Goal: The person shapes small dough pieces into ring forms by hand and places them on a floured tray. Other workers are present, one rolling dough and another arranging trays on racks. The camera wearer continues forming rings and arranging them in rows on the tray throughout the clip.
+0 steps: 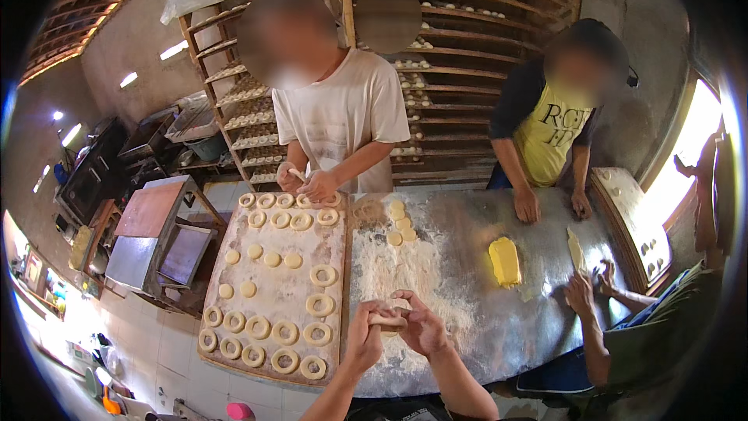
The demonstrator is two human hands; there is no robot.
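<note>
Between both of my hands is a ring of pale dough (387, 320), held above the floured part of the metal table. My left hand (365, 337) is closed round its left side, and my right hand (425, 329) grips its right side with bent fingers. Just left of my hands lies a wooden board (292, 284) bearing shaped dough rings (258, 327) along its edges and flat round dough pieces (272, 260) in the middle. Ahead of my hands, loose flour (389, 273) covers the metal, with several dough rounds (396, 222) at its far side.
Across the board a person in a pale shirt (343, 109) handles dough; another in yellow (549, 125) leans on the table. At right, a co-worker's hands (580, 292) are near a dough strip (575, 249). A yellow slab (504, 262) rests on the metal. Racks (460, 70) stand behind.
</note>
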